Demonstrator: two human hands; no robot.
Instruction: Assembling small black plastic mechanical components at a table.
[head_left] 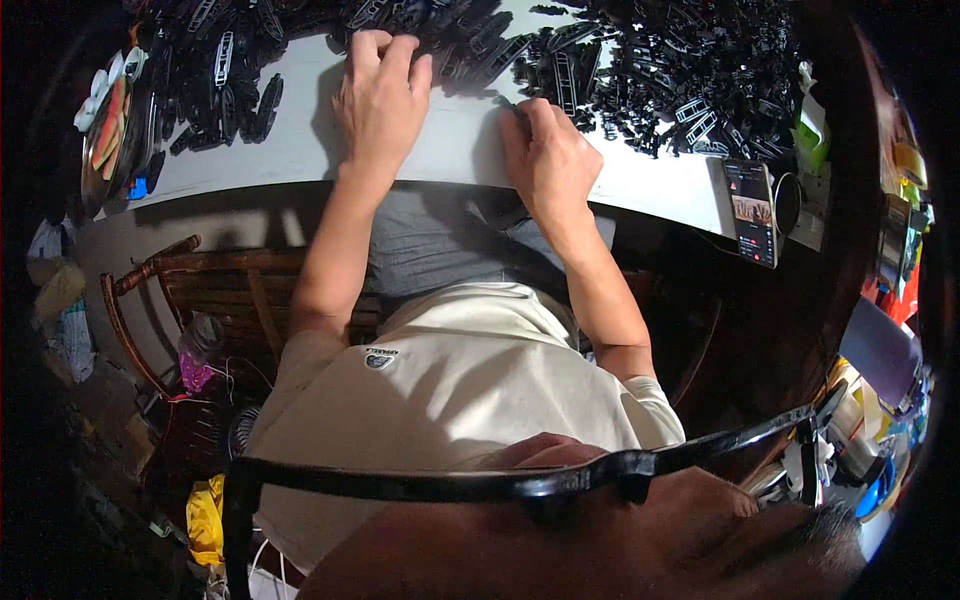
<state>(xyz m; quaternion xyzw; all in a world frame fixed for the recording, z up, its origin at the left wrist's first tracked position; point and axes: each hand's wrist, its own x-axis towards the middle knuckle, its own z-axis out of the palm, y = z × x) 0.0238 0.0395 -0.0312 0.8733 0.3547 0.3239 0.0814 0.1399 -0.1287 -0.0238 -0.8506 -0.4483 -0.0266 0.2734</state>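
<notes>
My left hand (385,100) is over the white tabletop, at the near edge of a heap of black plastic parts (470,40). Its fingers are bent and its thumb stands apart; nothing shows between them. To the right, my right hand (553,155) is closed with its thumb against the bent fingers, just above the table's front part. What it pinches, if anything, is hidden by the fingers. Close by lies a long black part with a ladder-like frame (565,82). Smaller black pieces (650,75) are heaped beyond it on the right.
More long black parts (225,80) cover the table's far left. A phone with a lit screen (752,215) leans at the front right edge beside a round dark object (788,203). Behind my left arm stands a wooden chair (220,265). Cluttered goods (890,350) line the far right.
</notes>
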